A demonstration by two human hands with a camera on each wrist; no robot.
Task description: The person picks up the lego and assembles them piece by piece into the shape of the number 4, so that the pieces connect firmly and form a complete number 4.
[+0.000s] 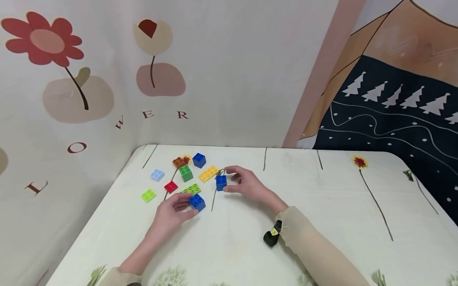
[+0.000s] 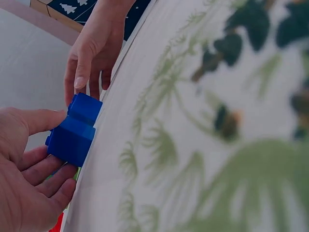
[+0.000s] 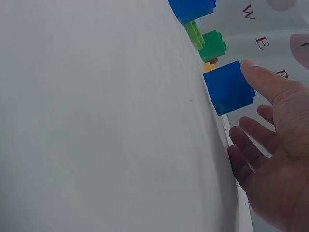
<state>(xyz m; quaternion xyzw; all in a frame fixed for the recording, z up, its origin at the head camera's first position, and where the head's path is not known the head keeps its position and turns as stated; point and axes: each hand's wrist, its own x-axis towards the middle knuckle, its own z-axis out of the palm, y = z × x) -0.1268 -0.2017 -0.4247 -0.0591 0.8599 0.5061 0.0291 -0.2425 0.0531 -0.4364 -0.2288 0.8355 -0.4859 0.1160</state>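
Observation:
My left hand (image 1: 171, 212) has its thumb and fingers around a blue toy brick (image 1: 197, 202) on the white table. In the left wrist view the thumb tip is at one side of this brick (image 2: 72, 141), with fingers at the other. A second blue brick (image 1: 221, 182) stands farther back and to the right. Beside it is my right hand (image 1: 247, 183), fingers spread and thumb near its lower corner. The right wrist view shows the thumb tip right at the edge of that brick (image 3: 229, 88), the other fingers loose and apart from it.
Behind and left of the hands lie a yellow brick (image 1: 208, 173), a green brick (image 1: 185, 173), a red brick (image 1: 171, 187), a brown brick (image 1: 178, 162), a light blue brick (image 1: 157, 175), lime bricks (image 1: 148, 195) and another blue brick (image 1: 199, 160). A printed curtain (image 1: 232, 79) rises behind the table.

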